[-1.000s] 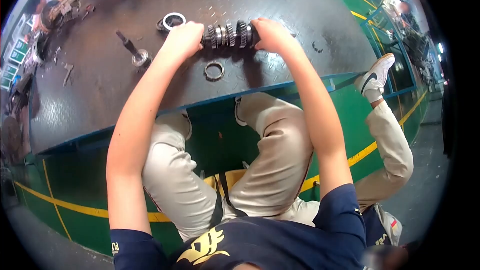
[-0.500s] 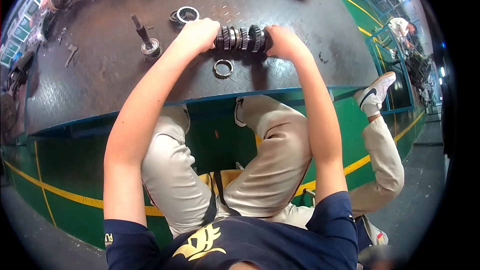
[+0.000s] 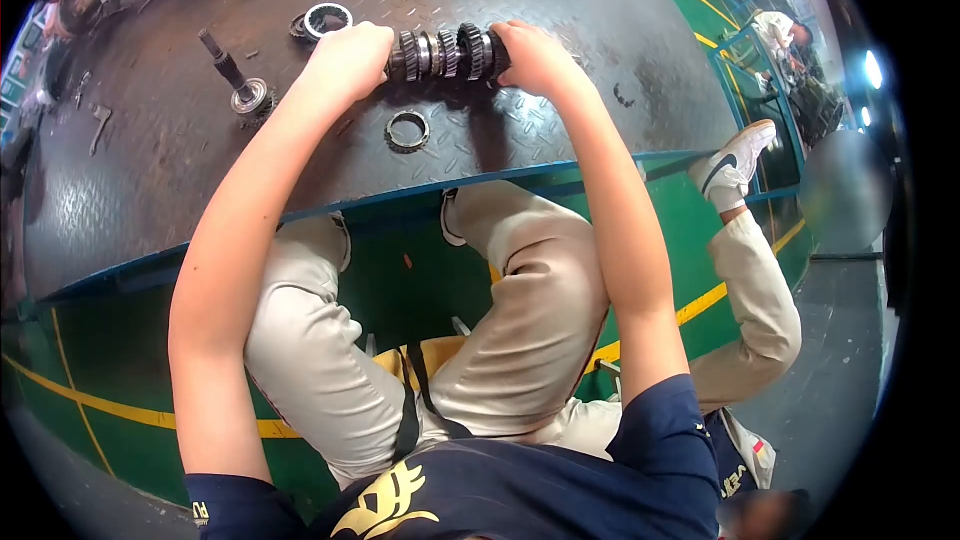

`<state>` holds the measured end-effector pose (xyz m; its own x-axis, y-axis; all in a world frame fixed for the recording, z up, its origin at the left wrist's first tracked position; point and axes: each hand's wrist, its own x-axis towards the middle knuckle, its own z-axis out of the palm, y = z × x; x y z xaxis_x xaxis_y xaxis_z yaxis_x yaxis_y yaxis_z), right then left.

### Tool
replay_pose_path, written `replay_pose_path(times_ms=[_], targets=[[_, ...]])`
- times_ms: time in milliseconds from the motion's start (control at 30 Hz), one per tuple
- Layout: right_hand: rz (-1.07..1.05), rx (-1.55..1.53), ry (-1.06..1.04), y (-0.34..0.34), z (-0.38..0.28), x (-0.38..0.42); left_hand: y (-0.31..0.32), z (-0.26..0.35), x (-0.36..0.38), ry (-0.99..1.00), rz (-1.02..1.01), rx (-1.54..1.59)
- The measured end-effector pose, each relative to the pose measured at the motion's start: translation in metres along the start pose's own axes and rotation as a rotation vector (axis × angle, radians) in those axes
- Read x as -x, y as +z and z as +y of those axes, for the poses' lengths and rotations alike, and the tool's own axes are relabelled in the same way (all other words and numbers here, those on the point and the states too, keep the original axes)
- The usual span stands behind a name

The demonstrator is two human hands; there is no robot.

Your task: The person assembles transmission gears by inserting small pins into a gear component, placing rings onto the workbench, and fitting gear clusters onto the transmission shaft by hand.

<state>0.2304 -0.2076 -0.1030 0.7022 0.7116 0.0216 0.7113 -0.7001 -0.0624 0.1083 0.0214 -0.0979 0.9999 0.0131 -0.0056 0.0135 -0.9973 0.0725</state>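
Item: gear shaft (image 3: 445,53). Dark metal, several toothed gears side by side along one axis. Lies crosswise on the surface (image 3: 560,130), gripped at both ends, well back from the near edge; whether it rests on the plate or is lifted just clear cannot be told from this angle.

Left hand (image 3: 350,58): clenched around the left end of the shaft, knuckles up, arm stretched forward.

Right hand (image 3: 530,55): clenched around the right end of the shaft, arm likewise stretched forward.

Surface: dark checker-plate steel with a blue front rim, oily in look.

Ring (image 3: 406,130): toothed metal ring, flat on the surface, just nearer than the shaft and between the two forearms, not touching either.

Bearing (image 3: 327,19): bright ring with a dark centre, lying flat to the left beyond the left hand, close to it.

Spindle (image 3: 233,78): short shaft with a round flanged base, tilted, standing left of the left hand and apart from it.

Clip (image 3: 623,96): small open curved piece, right of the right forearm; too small to identify surely.

Floor (image 3: 130,370): green with yellow lines, below the surface.

Another person (image 3: 780,32): far right, beyond blue railings, well apart.
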Motion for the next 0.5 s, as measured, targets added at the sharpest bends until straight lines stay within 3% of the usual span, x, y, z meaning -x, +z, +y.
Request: replay_pose_path(times_ms=[167,300,367,500], targets=[[0.077,0.128,0.058,0.011,-0.007,0.008,0.006,-0.004,-0.003,0.027,0.028,0.029],[0.079,-0.007,0.071,0.004,0.0,0.02,0.001,0.001,0.0,-0.04,-0.094,-0.029],[0.27,-0.146,-0.011,0.013,0.021,0.017,0.013,-0.007,0.001,0.025,0.108,0.0],[0.391,-0.213,0.051,0.015,0.017,0.012,0.001,0.0,0.005,0.006,0.061,0.021]])
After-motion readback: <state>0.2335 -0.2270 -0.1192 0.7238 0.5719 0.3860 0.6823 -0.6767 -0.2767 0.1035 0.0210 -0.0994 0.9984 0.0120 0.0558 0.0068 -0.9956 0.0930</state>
